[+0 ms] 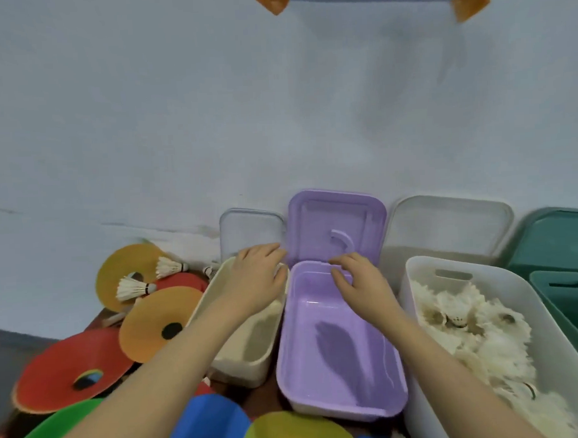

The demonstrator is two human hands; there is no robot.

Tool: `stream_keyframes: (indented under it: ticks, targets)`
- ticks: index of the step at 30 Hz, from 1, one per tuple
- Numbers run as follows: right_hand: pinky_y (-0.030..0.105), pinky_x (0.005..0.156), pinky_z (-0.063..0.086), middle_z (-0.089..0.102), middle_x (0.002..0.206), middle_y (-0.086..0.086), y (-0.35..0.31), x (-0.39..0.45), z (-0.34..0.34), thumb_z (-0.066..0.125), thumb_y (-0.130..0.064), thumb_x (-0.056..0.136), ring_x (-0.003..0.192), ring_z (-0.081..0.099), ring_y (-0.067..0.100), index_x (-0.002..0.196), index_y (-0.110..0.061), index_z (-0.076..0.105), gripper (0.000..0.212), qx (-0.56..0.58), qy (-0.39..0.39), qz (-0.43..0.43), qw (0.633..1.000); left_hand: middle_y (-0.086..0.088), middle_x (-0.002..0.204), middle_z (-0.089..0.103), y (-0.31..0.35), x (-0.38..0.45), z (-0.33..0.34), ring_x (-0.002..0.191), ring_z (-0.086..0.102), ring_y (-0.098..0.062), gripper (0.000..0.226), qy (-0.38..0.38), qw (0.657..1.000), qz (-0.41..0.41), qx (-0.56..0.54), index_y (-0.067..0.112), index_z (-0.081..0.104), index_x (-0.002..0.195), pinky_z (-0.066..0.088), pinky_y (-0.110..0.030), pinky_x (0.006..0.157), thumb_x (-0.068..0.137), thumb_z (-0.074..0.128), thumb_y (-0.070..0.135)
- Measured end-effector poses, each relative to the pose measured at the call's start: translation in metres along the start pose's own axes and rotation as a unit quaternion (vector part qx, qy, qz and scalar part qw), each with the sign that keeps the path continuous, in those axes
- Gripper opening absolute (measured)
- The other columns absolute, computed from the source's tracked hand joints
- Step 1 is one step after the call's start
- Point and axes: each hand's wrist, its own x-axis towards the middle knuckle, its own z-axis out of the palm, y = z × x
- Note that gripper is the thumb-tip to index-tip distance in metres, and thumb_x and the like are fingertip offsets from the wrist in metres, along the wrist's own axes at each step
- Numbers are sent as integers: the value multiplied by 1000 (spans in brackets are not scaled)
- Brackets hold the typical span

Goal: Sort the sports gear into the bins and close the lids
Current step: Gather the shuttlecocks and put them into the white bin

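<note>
1. Purple bin (340, 365), smooth plastic, rounded corners; its lid (336, 225) stands upright against the wall.
2. Right hand (356, 278), fingers curled, on the bin's far rim.
3. Left hand (260, 273), fingers extended, touches the lid's left edge over the cream bin (247, 346).

Four bins in a row, lids propped behind: the cones (159, 323) lie left, shuttlecocks (468, 336) fill the third bin (425, 272).

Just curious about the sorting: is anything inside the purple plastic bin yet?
No, the purple plastic bin holds nothing; only its bare floor with a shadow shows.
</note>
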Motion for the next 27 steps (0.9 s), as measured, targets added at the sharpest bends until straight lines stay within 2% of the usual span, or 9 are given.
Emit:
stream_keyframes:
  ticks: [2, 6, 8, 10, 12, 17, 21, 24, 27]
  targets:
    - [30, 83, 40, 64, 108, 3, -24, 14, 22, 50, -23, 94, 104, 56, 22, 112, -11, 64, 25, -3, -12, -9, 1000, -9, 117, 65, -35, -5, -7, 106, 61, -26, 56, 3, 1000, -16, -8, 13, 68, 107, 41, -40, 91, 78, 28, 41]
    - [34, 81, 44, 65, 100, 6, -69, 45, 74, 42, -34, 88, 98, 58, 24, 106, -11, 66, 38, 4, -44, -18, 999, 2, 135, 51, -111, -16, -12, 126, 44, -17, 77, -17, 999, -47, -4, 21, 56, 126, 24, -31, 101, 74, 9, 52]
    - [35, 81, 46, 65, 100, 5, -89, 61, 103, 44, -32, 87, 97, 60, 24, 106, -12, 66, 36, 6, -52, -22, 998, 4, 136, 51, -149, -23, -12, 127, 42, -15, 68, -20, 998, -63, -11, 22, 56, 126, 21, -29, 101, 80, 14, 49]
    - [36, 82, 46, 65, 102, 4, -109, 77, 130, 48, -29, 89, 98, 59, 23, 108, -13, 66, 31, -2, -61, -27, 998, 5, 136, 50, -186, -29, -9, 128, 40, -15, 48, -29, 996, -78, -17, 23, 55, 128, 19, -30, 101, 89, 31, 38]
    - [35, 82, 45, 64, 105, 4, -127, 91, 155, 49, -28, 90, 101, 58, 22, 110, -14, 65, 29, 1, -76, -33, 997, 5, 137, 49, -220, -33, -7, 129, 39, -17, 37, -35, 995, -87, -20, 22, 54, 129, 19, -33, 102, 94, 43, 27]
    - [31, 83, 44, 61, 111, -1, -157, 124, 213, 49, -28, 95, 105, 54, 16, 117, -18, 62, 28, 14, -97, -36, 995, 4, 138, 48, -293, -35, 2, 130, 37, -15, 44, -53, 990, -130, -23, 22, 53, 130, 19, -32, 102, 93, 34, 36]
    - [33, 93, 41, 57, 120, 1, -171, 149, 259, 48, -27, 95, 112, 51, 19, 125, -19, 56, 32, 12, -132, -37, 991, 2, 139, 47, -336, -36, 20, 129, 36, -17, 35, -47, 984, -170, -34, 22, 53, 129, 22, -32, 99, 96, 44, 28]
    - [39, 104, 33, 46, 138, 6, -169, 165, 292, 46, -31, 95, 125, 43, 26, 135, -20, 45, 42, -55, -166, -16, 984, 2, 142, 42, -361, -37, 37, 132, 32, -18, 39, -71, 979, -187, -23, 23, 47, 134, 22, -32, 99, 96, 41, 31]
    - [45, 113, 17, 17, 154, 14, -159, 175, 321, 42, -44, 95, 140, 19, 35, 145, -18, 26, 59, -108, -231, 79, 964, 3, 146, 36, -380, -37, 57, 136, 26, -16, 42, -107, 976, -189, -4, 25, 41, 138, 20, -31, 102, 97, 38, 33]
